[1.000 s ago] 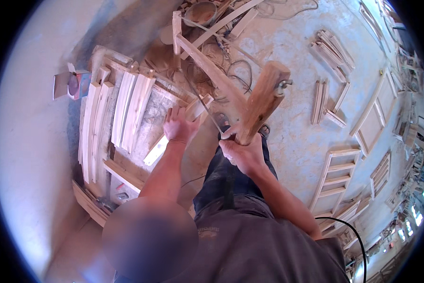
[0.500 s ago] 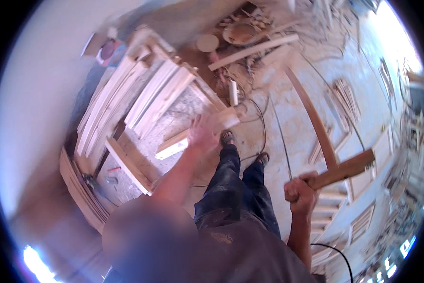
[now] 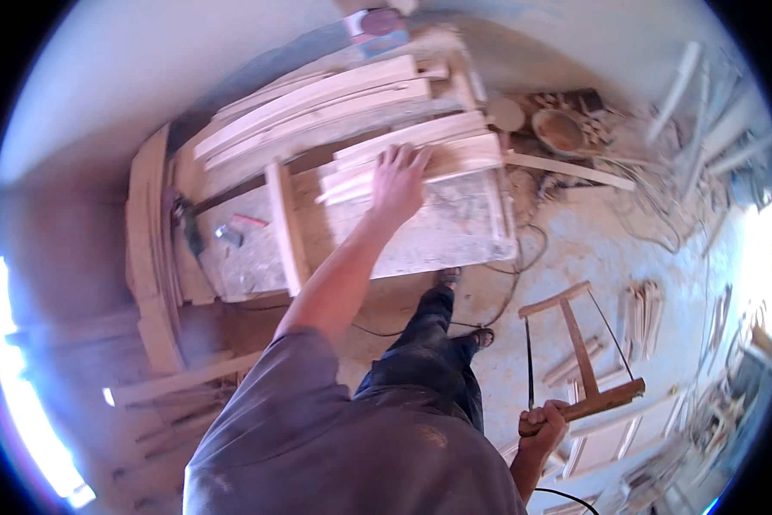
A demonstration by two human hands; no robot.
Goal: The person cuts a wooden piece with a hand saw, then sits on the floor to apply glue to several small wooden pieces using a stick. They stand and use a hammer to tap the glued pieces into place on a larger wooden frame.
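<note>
My right hand [image 3: 544, 426] is wrapped round the end of the lower wooden bar of a frame saw [image 3: 585, 348], held out at the lower right. The saw has a long middle bar, a thin dark blade on its left side and a thin line on its right. At the middle of a workbench, my left hand [image 3: 399, 184] rests with fingers apart on a short stack of pale wooden pieces [image 3: 463, 154]. Left of that stack, a wooden board [image 3: 284, 227] stands out toward the bench's near edge.
The whitish bench [image 3: 437, 236] also carries long planks [image 3: 317, 107], a red tool [image 3: 250, 221] and a dark power tool [image 3: 185, 225]. Boards [image 3: 148, 249] lean at its left end. A basin [image 3: 559, 130], scraps and cables [image 3: 532, 249] lie on the floor, with wooden frames [image 3: 626, 438] lower right.
My left hand has moved from a wooden piece at the bench's near edge onto the stack. The view has turned, and the saw now shows whole, still in my right hand.
</note>
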